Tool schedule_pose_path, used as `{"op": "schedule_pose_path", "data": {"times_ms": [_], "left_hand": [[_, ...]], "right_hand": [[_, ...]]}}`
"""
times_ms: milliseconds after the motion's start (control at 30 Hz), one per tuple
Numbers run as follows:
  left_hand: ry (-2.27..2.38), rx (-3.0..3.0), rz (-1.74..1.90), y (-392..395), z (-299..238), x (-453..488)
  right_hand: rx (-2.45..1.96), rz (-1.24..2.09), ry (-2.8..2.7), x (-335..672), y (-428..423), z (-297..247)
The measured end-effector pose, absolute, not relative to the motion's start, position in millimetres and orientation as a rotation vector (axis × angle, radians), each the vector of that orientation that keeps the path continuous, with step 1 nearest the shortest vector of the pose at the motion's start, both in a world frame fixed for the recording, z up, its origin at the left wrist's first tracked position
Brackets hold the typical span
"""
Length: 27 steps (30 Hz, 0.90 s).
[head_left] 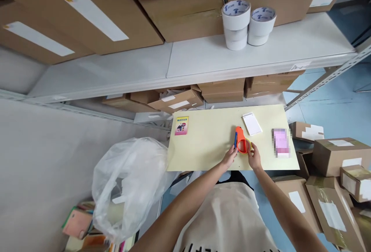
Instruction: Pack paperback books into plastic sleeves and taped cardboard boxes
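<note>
An orange tape dispenser (240, 134) with a blue part along its left side is over the pale yellow tabletop (208, 143). My left hand (230, 156) is closed on its lower left side, by the blue part. My right hand (254, 157) pinches the yellow ring at its right side; whether that ring is a tape roll or part of the dispenser, I cannot tell. Just beyond the dispenser lies a white pad of labels or paper (252, 123). A small yellow and pink booklet (181, 126) rests at the far left of the table.
A pink, blurred-out item (281, 143) lies at the table's right. White tape rolls (236, 24) stand stacked on the grey shelf (197, 57), beside large cartons (185, 16). Left of the table hangs a clear plastic bag (136, 182). Several cardboard boxes (333, 157) crowd the floor on the right.
</note>
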<state>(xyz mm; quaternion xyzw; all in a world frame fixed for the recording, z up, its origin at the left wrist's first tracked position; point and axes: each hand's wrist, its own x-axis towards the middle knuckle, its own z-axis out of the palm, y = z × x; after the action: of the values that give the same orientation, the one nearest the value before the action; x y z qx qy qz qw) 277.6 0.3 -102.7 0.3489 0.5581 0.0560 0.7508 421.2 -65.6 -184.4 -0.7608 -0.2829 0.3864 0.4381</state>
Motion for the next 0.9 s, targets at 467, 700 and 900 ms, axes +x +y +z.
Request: {"op": "schedule_pose_path", "data": {"times_ms": [467,700,900], "left_hand": [[1.293,0.937,0.413,-31.3,-99.8,161.1],[1.476,0.987,0.842,-44.3,-58.9,12.0],[2.002,0.949,1.195,-77.2,-56.9,-145.4]], "right_hand": [[-1.899,0.650,-0.930,393.8,-59.7,-124.7],[-1.690,0.880,-1.393,267.2,-10.3,-106.7],[-1.298,1.010,-2.030,110.0,9.9,-78.5]]}}
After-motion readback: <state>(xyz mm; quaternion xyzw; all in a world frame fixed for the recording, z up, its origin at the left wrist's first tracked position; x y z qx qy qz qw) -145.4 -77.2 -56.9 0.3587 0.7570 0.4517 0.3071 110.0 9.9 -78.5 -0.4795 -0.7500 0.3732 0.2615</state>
